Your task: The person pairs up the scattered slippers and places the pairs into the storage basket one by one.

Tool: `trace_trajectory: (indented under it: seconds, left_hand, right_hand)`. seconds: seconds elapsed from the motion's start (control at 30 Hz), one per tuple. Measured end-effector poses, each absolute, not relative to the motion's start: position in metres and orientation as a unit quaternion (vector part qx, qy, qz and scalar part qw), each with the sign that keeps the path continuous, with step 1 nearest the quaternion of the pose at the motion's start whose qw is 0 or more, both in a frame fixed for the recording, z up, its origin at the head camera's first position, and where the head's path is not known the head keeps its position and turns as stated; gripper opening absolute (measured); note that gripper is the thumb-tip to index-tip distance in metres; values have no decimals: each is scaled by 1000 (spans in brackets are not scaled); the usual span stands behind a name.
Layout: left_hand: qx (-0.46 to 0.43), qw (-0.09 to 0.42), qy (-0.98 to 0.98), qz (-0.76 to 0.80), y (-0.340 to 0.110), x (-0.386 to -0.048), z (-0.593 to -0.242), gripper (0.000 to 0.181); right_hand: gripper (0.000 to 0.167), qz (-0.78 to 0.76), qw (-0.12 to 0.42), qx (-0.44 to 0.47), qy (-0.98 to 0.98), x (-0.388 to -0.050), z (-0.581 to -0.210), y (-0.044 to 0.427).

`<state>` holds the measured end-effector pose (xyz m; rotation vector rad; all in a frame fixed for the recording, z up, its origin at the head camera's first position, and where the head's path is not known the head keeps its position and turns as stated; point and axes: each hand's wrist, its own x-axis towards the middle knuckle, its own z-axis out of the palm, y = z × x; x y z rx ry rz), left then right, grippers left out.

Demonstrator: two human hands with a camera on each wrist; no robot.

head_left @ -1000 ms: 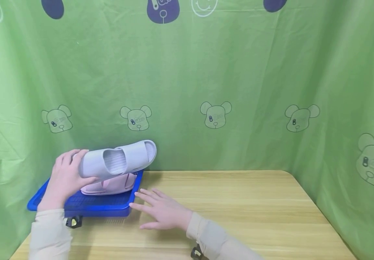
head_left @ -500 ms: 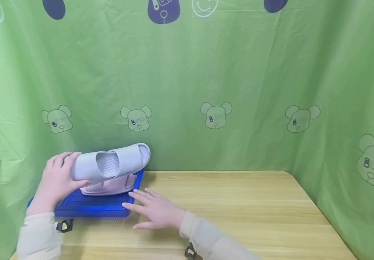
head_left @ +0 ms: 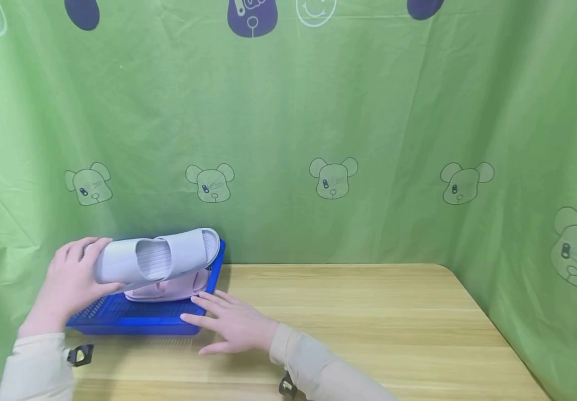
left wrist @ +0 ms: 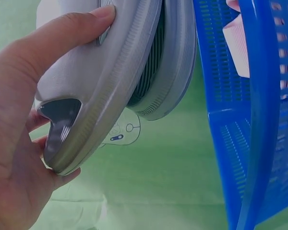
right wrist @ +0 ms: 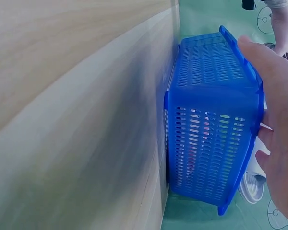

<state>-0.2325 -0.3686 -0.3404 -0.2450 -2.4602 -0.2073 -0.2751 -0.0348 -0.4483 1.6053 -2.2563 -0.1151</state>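
Note:
My left hand (head_left: 70, 275) grips a pair of pale grey slippers (head_left: 183, 255) at one end, thumb on the near side. The left wrist view shows the two grey slippers (left wrist: 98, 76) lying against each other. They are held tilted above a blue plastic basket (head_left: 138, 327). Inside the basket lie pink slippers (head_left: 183, 285), partly covered by the grey pair in the head view. My right hand (head_left: 238, 327), fingers spread and holding nothing, is at the basket's front right corner. In the right wrist view its thumb overlaps the basket's rim (right wrist: 252, 76); contact there is unclear.
The basket stands on a light wooden table (head_left: 368, 323), at its left side. A green curtain (head_left: 278, 223) printed with bear faces hangs behind and at both sides. Small black devices are on both wrists, such as the left wrist device (head_left: 80, 355).
My left hand has moved left and slightly down with the grey slippers, over the basket. The right hand has shifted a little left, onto the basket's corner. The pink slippers stayed put.

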Motion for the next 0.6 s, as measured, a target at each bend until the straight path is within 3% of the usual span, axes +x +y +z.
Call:
trace_trajectory:
  seconds: [0.6]
  left_hand:
    - [-109, 305, -945, -39, -382, -226, -336, 99]
  right_hand:
    - [80, -59, 177, 576, -796, -280, -449, -50]
